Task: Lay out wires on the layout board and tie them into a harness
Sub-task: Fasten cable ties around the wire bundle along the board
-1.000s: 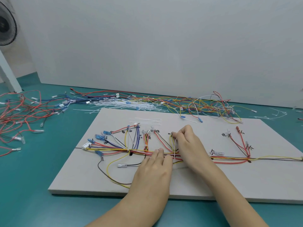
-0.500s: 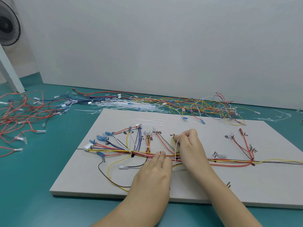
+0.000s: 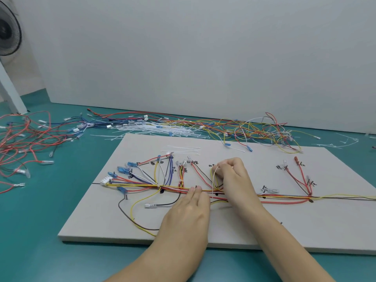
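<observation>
A wire harness is seen being bound on a pale layout board (image 3: 305, 231) set on a teal worktop (image 3: 50, 251). Nearest the front edge, the left hand (image 3: 188, 216) is laid flat, its straight fingers (image 3: 195, 192) pressed together on the wire trunk (image 3: 284, 197), which runs left to right across the board. Just beyond and to the right, the right hand (image 3: 232, 176) is held over the trunk, a thin white cable tie (image 3: 213, 180) pinched in its curled fingers (image 3: 223, 164) and hanging down to the wires directly below. The tie's long axis is thus set crosswise to the trunk; a pull up and away is judged to be next. Handwritten black marks are visible at the branch ends but cannot be read. Loose ties (image 3: 162, 129) and spare wires (image 3: 254, 127) are heaped towards the far edge.
</observation>
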Available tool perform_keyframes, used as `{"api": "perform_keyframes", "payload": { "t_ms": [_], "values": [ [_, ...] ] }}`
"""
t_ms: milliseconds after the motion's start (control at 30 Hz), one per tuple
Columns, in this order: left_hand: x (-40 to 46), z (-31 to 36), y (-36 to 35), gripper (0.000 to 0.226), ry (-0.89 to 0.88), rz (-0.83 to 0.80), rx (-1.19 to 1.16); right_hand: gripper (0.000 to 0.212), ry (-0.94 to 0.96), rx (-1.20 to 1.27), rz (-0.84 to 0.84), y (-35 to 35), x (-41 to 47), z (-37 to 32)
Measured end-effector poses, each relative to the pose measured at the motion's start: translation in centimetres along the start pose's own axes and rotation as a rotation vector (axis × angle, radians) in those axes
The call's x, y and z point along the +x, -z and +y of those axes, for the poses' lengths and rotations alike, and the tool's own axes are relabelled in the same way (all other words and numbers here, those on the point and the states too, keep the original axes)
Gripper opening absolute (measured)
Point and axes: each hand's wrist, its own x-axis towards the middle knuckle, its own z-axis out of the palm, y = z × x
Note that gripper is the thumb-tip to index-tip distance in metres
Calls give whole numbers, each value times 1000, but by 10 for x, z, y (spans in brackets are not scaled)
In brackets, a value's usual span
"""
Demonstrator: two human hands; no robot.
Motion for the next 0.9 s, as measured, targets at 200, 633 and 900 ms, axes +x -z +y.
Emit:
{"api": "perform_keyframes", "payload": {
  "t_ms": [200, 633, 900],
  "values": [
    [3, -3, -3, 61, 16, 57, 26, 9, 26, 17, 7, -3, 2, 3],
    [19, -56, 4, 24, 165, -15, -114, 9, -39, 38, -115, -50, 33, -14],
    [32, -63, 9, 19, -85, 89, -327, 12, 9, 86, -112, -19, 27, -28]
  ]
}}
